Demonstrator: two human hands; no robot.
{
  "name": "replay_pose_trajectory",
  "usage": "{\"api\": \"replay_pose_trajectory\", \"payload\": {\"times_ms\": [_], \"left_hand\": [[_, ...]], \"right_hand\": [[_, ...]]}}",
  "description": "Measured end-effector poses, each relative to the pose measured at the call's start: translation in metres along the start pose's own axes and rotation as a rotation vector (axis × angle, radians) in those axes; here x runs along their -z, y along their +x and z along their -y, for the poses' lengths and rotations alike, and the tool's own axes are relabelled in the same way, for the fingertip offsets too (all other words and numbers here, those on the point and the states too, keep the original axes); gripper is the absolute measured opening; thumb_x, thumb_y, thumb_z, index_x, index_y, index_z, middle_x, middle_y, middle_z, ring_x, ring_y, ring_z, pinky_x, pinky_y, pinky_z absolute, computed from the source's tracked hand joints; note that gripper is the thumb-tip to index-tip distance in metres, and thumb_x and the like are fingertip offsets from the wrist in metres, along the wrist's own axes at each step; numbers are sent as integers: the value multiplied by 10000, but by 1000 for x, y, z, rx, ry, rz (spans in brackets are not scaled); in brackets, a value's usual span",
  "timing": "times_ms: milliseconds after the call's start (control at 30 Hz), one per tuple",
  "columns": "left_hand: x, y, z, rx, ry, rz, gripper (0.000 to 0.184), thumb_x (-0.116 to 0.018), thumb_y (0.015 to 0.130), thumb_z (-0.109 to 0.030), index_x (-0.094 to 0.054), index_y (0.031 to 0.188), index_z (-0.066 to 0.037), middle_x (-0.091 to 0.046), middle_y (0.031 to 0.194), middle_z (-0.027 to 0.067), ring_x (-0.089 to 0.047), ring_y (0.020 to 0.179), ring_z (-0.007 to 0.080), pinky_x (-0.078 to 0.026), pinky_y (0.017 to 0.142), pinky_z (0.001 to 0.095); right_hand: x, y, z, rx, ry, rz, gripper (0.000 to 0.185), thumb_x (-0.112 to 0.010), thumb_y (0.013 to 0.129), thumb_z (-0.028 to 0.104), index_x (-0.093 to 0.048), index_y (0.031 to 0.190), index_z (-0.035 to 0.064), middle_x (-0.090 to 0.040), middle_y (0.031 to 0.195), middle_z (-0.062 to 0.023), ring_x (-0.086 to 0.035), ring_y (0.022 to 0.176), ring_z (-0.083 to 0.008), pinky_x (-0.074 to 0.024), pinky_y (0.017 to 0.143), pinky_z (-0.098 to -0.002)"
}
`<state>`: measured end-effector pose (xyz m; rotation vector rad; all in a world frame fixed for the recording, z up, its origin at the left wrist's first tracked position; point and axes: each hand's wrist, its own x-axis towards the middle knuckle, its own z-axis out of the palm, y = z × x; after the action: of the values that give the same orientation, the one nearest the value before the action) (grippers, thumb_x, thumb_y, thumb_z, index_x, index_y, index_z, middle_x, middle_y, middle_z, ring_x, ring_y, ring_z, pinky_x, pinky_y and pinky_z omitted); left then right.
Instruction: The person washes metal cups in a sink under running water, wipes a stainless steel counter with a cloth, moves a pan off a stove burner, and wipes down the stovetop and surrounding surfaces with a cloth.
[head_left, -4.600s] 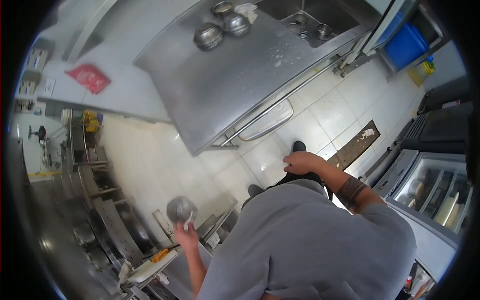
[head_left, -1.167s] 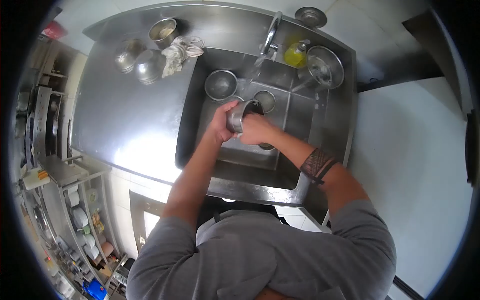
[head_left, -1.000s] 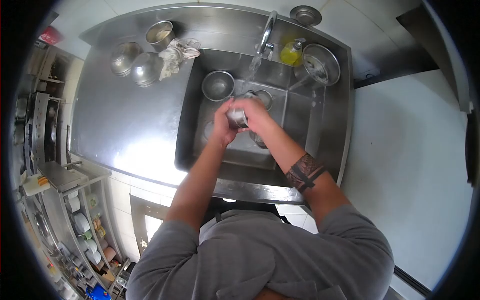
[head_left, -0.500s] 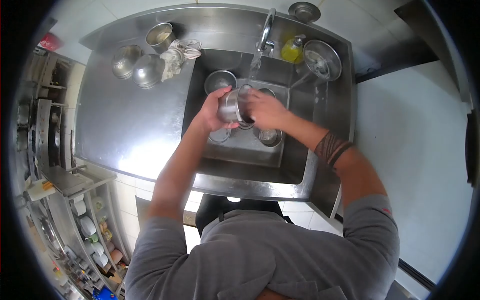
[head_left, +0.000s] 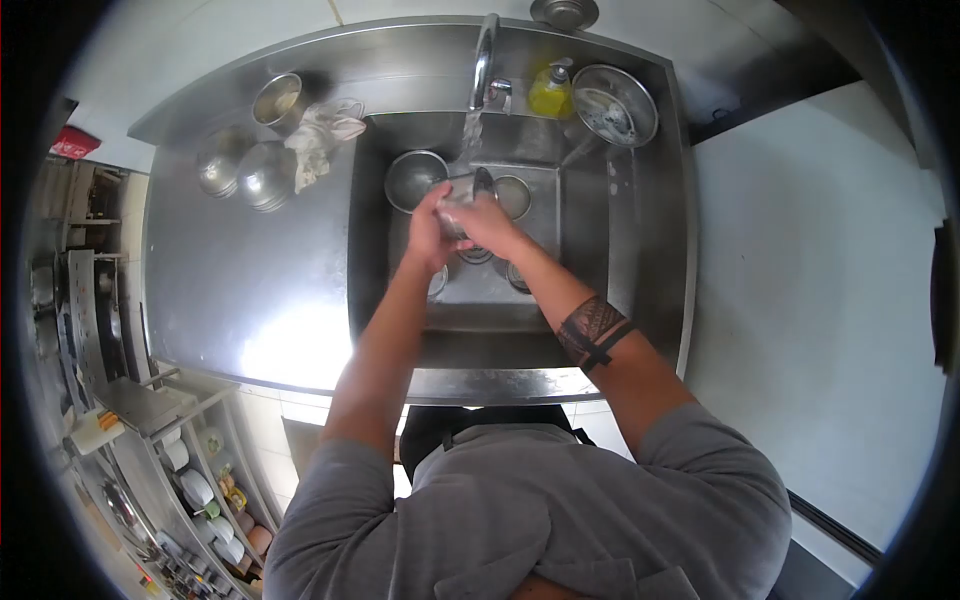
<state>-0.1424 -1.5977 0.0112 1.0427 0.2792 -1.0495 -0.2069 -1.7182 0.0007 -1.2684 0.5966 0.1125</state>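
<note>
Head view shows the fingers of our left hand (head_left: 428, 235) gripping the side of a metal container (head_left: 459, 189), with our right hand (head_left: 484, 222) across its open end, too blurred for us to tell how those fingers are set. We hold the container over the sink (head_left: 490, 320), among a round bowl (head_left: 415, 180) and smaller metal cups (head_left: 513, 197), as water runs from the faucet (head_left: 485, 65) just beyond. Farther out, we see a yellow soap bottle (head_left: 551, 94) beside a round pan (head_left: 610, 112) and, left on the table (head_left: 230, 260), a crumpled cloth (head_left: 315, 145) near two overturned bowls (head_left: 267, 178).
</note>
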Motion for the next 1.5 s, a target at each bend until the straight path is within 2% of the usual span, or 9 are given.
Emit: {"api": "replay_pose_trajectory", "payload": {"times_ms": [233,433,633,700,767,967,1167,1267,1500], "left_hand": [[-2,35,0,-114,254,89,439,-634,913,-411,-620,1225,-103,-665,1097,88,-662,973,208,-537,771,390],[-43,43,-5,-123,27,59,447,-562,953,-517,-602,1231,-169,-686,1090,35,-670,1012,207,-568,769,473],[-55,86,-17,-315,17,-108,834,-798,821,-318,-364,1514,-157,-394,1493,180,-570,1188,394,-530,908,514],[-72,76,-28,-862,1219,-577,889,-862,753,-343,-382,1474,-143,-368,1467,243,-495,1284,378,-534,928,495],[-75,77,-39,-953,1284,-577,880,-879,737,-366,-438,1451,-100,-463,1426,224,-593,1177,342,-516,947,508],[-19,91,-51,15,-44,260,598,-581,980,-548,-528,1410,-136,-668,1268,88,-635,1158,287,-540,914,543],[-3,79,-37,-164,7,-58,707,-487,955,-706,-567,1345,-122,-652,1251,135,-624,1153,342,-521,927,541],[14,81,-64,-6,32,25,741,-461,951,-731,-549,1363,-121,-630,1269,155,-615,1149,377,-509,938,532],[18,77,-50,-142,60,146,632,-503,998,-604,-536,1417,-133,-618,1347,71,-588,1230,258,-458,1035,492]], "right_hand": [[20,-40,7,144,-613,165,468,-705,919,331,-657,1219,-25,-716,1122,-98,-655,1016,-168,-519,853,-361],[48,-32,45,384,433,-488,325,-768,863,185,-676,1095,-23,-726,950,-95,-702,788,-168,-564,733,-313],[167,-13,144,349,254,-601,411,-715,920,277,-626,1165,-41,-723,985,-190,-743,832,-244,-617,686,-356],[176,-2,148,66,263,-490,525,-733,896,317,-584,1252,-40,-689,1107,-205,-725,936,-255,-624,709,-372],[148,6,120,188,-52,-350,650,-766,865,319,-527,1349,-44,-664,1180,-189,-678,1023,-246,-576,821,-357],[51,62,85,146,-690,186,494,-775,826,199,-614,1241,-15,-705,1148,-156,-682,936,-233,-540,781,-382],[3,96,90,-72,384,-94,440,-638,962,314,-606,1130,-91,-656,1142,-277,-691,969,-339,-554,872,-450],[4,60,105,202,-1524,375,483,-584,977,399,-599,1216,-21,-636,1226,-272,-622,1128,-451,-481,1008,-490],[6,68,153,259,-1010,-3,463,-674,901,442,-711,940,-18,-696,843,-163,-665,777,-250,-521,723,-400]]}}
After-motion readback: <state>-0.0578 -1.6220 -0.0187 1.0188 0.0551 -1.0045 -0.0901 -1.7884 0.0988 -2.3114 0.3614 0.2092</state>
